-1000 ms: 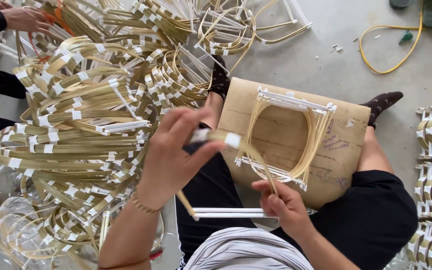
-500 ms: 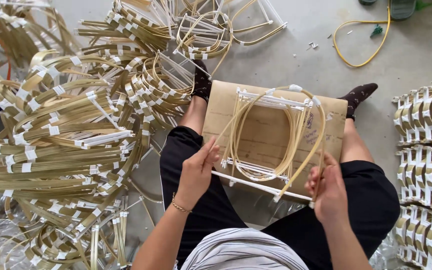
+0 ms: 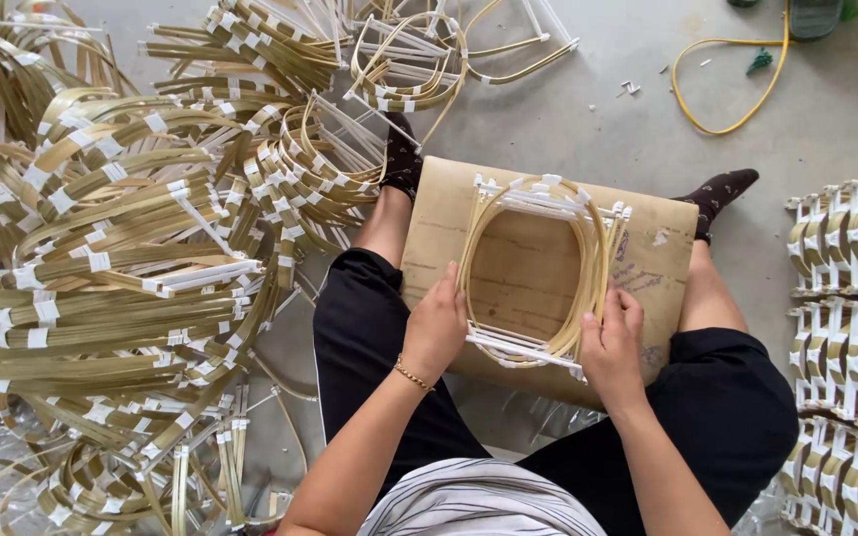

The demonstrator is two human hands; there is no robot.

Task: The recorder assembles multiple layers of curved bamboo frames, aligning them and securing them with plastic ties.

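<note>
I sit on the floor with a brown cardboard sheet (image 3: 439,228) lying across my lap. On it rests a frame of looped bamboo strips (image 3: 588,268) bound between white plastic rods. My left hand (image 3: 436,328) grips the near left corner of the frame. My right hand (image 3: 610,342) holds its near right side, fingers over the bamboo loops. The frame lies flat, its far white rods pointing away from me.
A large heap of similar bamboo-and-rod frames (image 3: 121,258) covers the floor to my left and ahead. Neat stacks of finished frames (image 3: 846,328) stand at the right. A yellow cord (image 3: 727,94) loops on the concrete at the far right.
A second ago my left hand held a white rod above the frame. Both hands have since come down onto the frame's near edge, and the frame now lies flatter on the cardboard.
</note>
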